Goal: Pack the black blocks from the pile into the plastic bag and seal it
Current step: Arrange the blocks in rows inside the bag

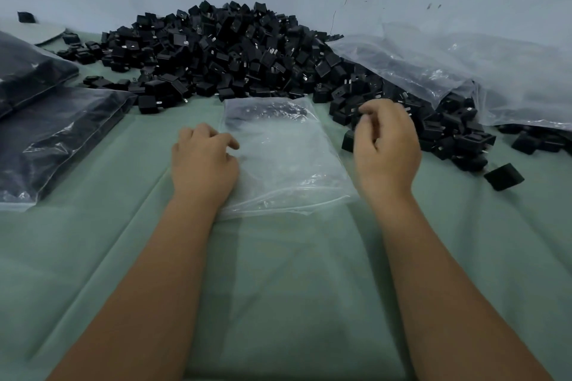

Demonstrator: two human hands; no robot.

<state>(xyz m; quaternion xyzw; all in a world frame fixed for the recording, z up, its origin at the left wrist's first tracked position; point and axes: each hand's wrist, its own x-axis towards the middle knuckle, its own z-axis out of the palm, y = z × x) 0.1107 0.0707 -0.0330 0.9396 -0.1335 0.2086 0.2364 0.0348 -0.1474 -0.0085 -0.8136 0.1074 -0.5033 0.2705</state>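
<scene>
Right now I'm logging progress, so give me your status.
Left hand rests on the clear bag. Right hand hangs loosely curled, empty, by the block pile. Bag flat, nearly empty. Nothing in the way.

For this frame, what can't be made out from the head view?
- Right hand: its curled fingers face away, so whether they pinch a block is hidden.
- Plastic bag: glare and creases hide whether its zip is open.
- Pile: its right part lies under a large clear bag.
- Filled bags: cut off by the left edge.
</scene>
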